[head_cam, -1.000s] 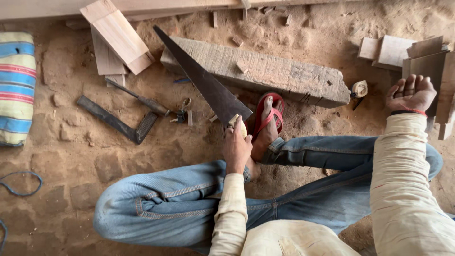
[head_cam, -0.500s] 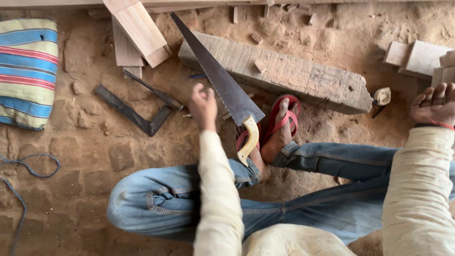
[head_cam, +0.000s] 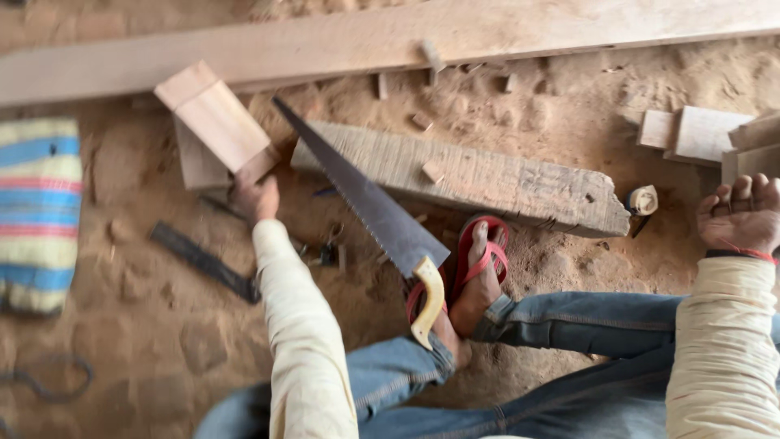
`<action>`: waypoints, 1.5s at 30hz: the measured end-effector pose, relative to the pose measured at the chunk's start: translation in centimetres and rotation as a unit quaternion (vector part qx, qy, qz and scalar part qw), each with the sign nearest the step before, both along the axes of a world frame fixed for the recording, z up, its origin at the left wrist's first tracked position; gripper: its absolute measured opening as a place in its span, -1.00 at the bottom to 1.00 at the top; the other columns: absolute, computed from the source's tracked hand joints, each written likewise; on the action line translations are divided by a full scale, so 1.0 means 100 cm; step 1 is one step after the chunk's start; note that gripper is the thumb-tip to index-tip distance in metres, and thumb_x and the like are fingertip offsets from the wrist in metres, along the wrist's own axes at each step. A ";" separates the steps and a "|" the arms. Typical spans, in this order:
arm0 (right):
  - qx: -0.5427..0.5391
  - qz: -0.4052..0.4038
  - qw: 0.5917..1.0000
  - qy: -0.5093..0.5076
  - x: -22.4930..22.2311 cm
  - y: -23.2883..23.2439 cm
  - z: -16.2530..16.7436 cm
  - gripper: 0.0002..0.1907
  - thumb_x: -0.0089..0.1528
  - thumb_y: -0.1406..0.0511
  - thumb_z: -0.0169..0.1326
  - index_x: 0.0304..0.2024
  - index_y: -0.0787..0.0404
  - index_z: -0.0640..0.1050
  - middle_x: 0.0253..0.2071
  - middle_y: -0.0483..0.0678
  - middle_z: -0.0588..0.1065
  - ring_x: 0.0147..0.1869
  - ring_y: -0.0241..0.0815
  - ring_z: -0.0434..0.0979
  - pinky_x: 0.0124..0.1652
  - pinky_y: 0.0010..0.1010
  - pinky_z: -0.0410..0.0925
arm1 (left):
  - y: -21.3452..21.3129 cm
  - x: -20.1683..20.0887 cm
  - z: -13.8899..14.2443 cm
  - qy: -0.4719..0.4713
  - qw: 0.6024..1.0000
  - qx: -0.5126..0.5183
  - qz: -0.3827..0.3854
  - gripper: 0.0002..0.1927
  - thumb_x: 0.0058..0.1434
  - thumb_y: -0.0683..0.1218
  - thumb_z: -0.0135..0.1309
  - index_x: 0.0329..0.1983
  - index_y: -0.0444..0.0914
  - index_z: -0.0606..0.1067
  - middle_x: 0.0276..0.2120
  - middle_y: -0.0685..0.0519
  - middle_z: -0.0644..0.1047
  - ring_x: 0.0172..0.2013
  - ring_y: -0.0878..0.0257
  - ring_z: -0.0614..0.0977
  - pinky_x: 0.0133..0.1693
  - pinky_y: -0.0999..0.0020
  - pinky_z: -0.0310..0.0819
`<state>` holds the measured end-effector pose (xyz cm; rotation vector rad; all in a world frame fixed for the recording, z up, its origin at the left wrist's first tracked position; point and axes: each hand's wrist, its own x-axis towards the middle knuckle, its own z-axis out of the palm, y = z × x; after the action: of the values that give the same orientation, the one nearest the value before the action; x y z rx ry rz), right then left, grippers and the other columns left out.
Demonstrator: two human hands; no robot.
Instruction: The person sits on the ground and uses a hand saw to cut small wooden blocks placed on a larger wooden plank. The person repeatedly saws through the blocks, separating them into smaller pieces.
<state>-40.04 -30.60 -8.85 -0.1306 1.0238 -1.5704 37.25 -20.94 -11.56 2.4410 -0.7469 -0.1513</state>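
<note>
My left hand is stretched out to the lower end of a pale wooden block and touches it; blur hides whether the fingers grip it. A hand saw lies free, its blade slanting up-left over a rough wooden beam. Its yellow handle rests by my foot in a red sandal. My right hand sits at the right edge beside stacked wood offcuts, fingers loosely spread and holding nothing.
A long plank runs across the top. A striped cloth bag lies at the left, with a dark metal square on the sandy ground between it and my arm. A cord curls at the lower left. My jeans-clad legs fill the bottom.
My left hand let go of the saw handle and moved up-left to the pale block. The saw stayed resting by my foot. My right hand barely moved.
</note>
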 end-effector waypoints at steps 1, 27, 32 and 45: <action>-0.005 0.010 1.000 0.008 -0.002 0.000 -0.001 -0.81 0.52 0.03 0.10 0.02 -0.09 0.58 -0.12 -0.31 0.55 -0.02 -0.21 0.53 0.02 -0.29 0.45 | -0.001 0.005 -0.003 0.046 0.998 -0.044 -0.019 -0.34 0.03 0.09 0.34 0.18 -0.24 0.50 0.15 -0.24 0.54 0.16 -0.12 0.54 0.18 0.06 0.40; -0.084 0.043 0.990 0.101 0.042 0.009 -0.009 -0.91 0.44 0.21 0.08 -0.11 0.05 0.54 -0.33 -0.16 0.50 -0.35 -0.24 0.48 -0.41 -0.42 0.30 | 0.059 0.018 0.193 0.249 0.929 -0.273 -0.025 -0.85 0.27 -0.13 0.20 -0.26 -0.36 0.59 -0.58 0.04 0.51 -0.73 0.38 0.43 -0.68 0.43 0.31; -0.138 0.110 0.914 0.365 0.111 0.018 0.002 -0.77 0.36 0.30 0.20 0.05 0.22 0.57 -0.20 -0.08 0.57 -0.31 -0.29 0.58 -0.38 -0.48 0.41 | 0.097 -0.071 0.250 0.209 0.934 -0.244 -0.155 -0.81 0.27 -0.16 0.19 -0.11 -0.37 0.62 -0.46 -0.05 0.60 -0.59 0.34 0.57 -0.56 0.44 0.47; -0.531 0.255 0.652 0.478 0.257 0.135 0.106 -0.14 0.23 -0.02 0.23 0.42 0.26 0.26 0.35 0.15 0.30 0.44 0.00 0.33 0.38 -0.04 0.30 | 0.109 -0.269 0.239 0.157 0.834 -0.259 -0.461 -0.72 0.32 0.06 0.19 -0.06 -0.19 0.66 -0.38 0.06 0.70 -0.53 0.38 0.69 -0.48 0.46 0.51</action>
<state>-14.32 -17.09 1.77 -2.0642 0.5173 -1.3059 10.37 -10.08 12.32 1.3327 -1.5130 -0.6090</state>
